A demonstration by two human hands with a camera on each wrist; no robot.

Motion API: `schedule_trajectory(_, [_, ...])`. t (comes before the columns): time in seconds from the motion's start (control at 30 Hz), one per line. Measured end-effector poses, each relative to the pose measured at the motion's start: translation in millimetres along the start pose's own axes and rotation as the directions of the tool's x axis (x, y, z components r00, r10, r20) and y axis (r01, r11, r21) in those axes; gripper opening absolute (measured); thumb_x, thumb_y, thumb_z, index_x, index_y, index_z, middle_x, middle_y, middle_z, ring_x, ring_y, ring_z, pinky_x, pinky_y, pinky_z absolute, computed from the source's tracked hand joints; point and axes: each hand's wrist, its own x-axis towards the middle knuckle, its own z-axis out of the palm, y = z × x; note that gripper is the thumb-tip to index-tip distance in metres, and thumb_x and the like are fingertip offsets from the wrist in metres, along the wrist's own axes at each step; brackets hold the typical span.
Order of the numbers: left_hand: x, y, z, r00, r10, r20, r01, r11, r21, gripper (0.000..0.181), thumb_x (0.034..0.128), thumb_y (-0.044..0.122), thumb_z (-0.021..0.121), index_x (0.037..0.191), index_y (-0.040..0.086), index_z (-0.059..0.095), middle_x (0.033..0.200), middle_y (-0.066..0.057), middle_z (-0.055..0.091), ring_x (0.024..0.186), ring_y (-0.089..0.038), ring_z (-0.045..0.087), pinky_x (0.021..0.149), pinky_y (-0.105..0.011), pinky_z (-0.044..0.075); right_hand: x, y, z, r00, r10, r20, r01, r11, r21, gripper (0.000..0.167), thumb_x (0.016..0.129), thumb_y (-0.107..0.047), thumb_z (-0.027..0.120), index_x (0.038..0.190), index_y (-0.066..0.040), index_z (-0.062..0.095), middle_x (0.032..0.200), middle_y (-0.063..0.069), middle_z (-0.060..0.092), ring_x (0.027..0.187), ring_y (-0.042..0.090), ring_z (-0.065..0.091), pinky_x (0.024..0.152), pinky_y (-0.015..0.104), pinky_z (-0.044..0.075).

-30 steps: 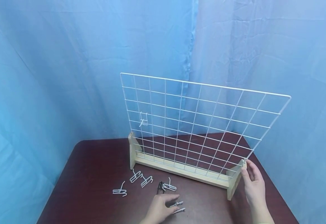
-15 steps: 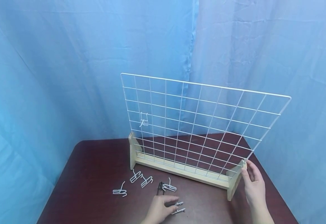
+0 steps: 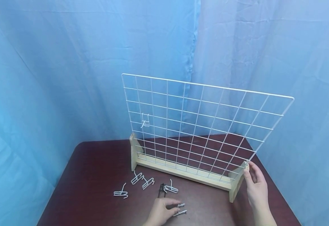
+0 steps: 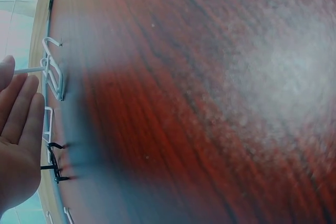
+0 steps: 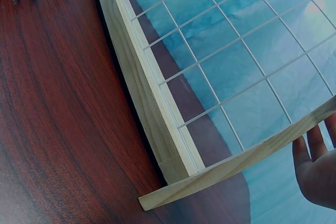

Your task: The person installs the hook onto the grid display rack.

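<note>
My left hand (image 3: 161,211) pinches a white wire hook (image 4: 31,70) by its prong between thumb and finger, low over the table's front; in the left wrist view the other fingers stay extended. My right hand (image 3: 257,188) holds the top of the right wooden side support (image 3: 236,188), thumb in front. That support belongs to a stand with a wooden base plank (image 3: 181,171) and an upright white wire grid panel (image 3: 203,84). One white hook (image 3: 145,122) hangs on the grid's left part.
Between my left hand and the stand lie a black hook (image 3: 161,189) and a white hook (image 3: 171,189). Further left are more white hooks (image 3: 120,193) on the dark red-brown table (image 3: 102,163). Light blue curtains (image 3: 96,62) surround the table.
Almost nothing moves. My left fingers shift very slightly around the hook, while the right hand and the stand keep their place.
</note>
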Motion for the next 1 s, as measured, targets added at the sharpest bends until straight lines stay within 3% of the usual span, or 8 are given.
schedule_trajectory(0.27, [1.4,-1.4,1.5,0.997,0.069,-0.019,-0.069,0.998,0.015,0.014,0.0795,0.008,0.081,0.092,0.014,0.08,0.088,0.012,0.074,0.084,0.001,0.065,0.073,-0.02,0.055,1.2,-0.9,0.0,1.0,0.002,-0.003,-0.002,1.0,0.009,0.05,0.103,-0.023,0.052,0.15,-0.009,0.04,0.152,0.015,0.04,0.143,0.02,0.034,0.107,0.02,0.035])
schedule_trajectory(0.47, [1.5,-1.7,1.7,0.997,0.074,-0.032,-0.073,0.997,0.029,0.012,0.0789,0.008,0.081,0.09,0.013,0.08,0.087,0.013,0.074,0.084,0.001,0.065,0.075,-0.022,0.054,0.7,1.0,-0.4,1.0,-0.014,0.004,0.014,0.999,0.028,0.051,0.103,-0.02,0.052,0.15,-0.008,0.039,0.152,0.013,0.04,0.143,0.019,0.034,0.107,0.019,0.034])
schedule_trajectory(0.87, [1.8,8.8,-1.8,0.992,0.097,-0.083,-0.101,0.994,-0.034,0.011,0.0796,0.007,0.081,0.089,0.012,0.079,0.085,0.011,0.074,0.08,0.0,0.066,0.072,-0.021,0.056,1.6,0.7,-0.5,1.0,-0.012,0.001,0.012,0.999,0.048,0.051,0.102,-0.018,0.054,0.15,-0.007,0.039,0.148,0.006,0.044,0.142,0.017,0.034,0.107,0.018,0.034])
schedule_trajectory(1.0, [1.5,12.8,-2.5,0.987,0.127,-0.103,-0.134,0.989,-0.065,0.01,0.0799,0.006,0.081,0.089,0.01,0.079,0.086,0.008,0.075,0.08,-0.001,0.067,0.07,-0.02,0.056,1.9,1.1,-0.1,1.0,-0.021,0.001,0.021,0.999,0.041,0.051,0.103,-0.017,0.053,0.15,-0.006,0.038,0.148,0.008,0.043,0.142,0.017,0.035,0.107,0.018,0.035])
